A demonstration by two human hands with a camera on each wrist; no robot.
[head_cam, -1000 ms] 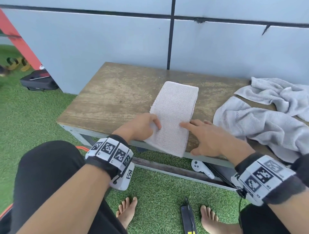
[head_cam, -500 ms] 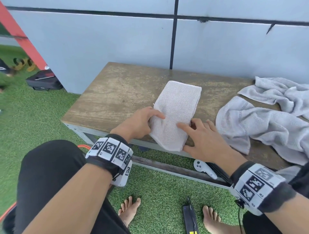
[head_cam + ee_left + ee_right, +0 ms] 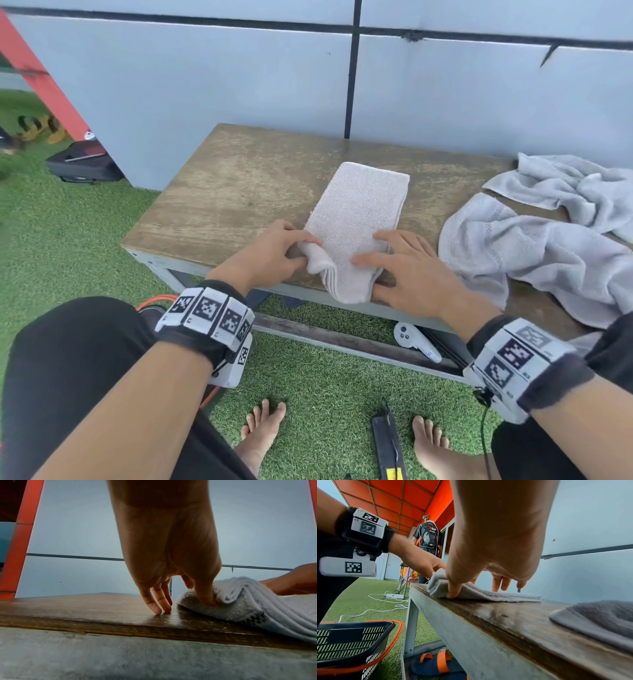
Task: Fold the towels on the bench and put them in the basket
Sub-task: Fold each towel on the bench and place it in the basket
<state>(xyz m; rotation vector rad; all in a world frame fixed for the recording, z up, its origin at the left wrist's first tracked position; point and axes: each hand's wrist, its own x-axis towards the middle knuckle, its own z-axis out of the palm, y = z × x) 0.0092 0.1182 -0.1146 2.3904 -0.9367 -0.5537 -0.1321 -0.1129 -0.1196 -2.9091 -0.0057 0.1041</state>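
A pale folded towel [image 3: 363, 212] lies lengthwise in the middle of the wooden bench [image 3: 219, 205]. Its near end is raised off the front edge. My left hand [image 3: 294, 255] pinches the near left corner, thumb [image 3: 205, 599] tucked into the fold while the other fingertips [image 3: 159, 608] touch the wood. My right hand [image 3: 376, 274] pinches the near right edge, index finger on top and thumb [image 3: 453, 592] at the edge below. Two unfolded grey towels [image 3: 534, 253] [image 3: 582, 185] lie crumpled at the bench's right end. The black basket [image 3: 351, 639] with an orange rim stands on the grass by my left knee.
A grey wall [image 3: 239, 85] runs right behind the bench. Under the bench lie a white controller [image 3: 414, 342] and sandals [image 3: 436, 664]. A black device [image 3: 388, 445] lies between my bare feet. A black case [image 3: 82, 164] sits far left; another person [image 3: 428, 536] stands beyond.
The towel's near end hung over the front edge; both hands have taken hold of it and drawn it up and away from me, bunching it at the left corner.
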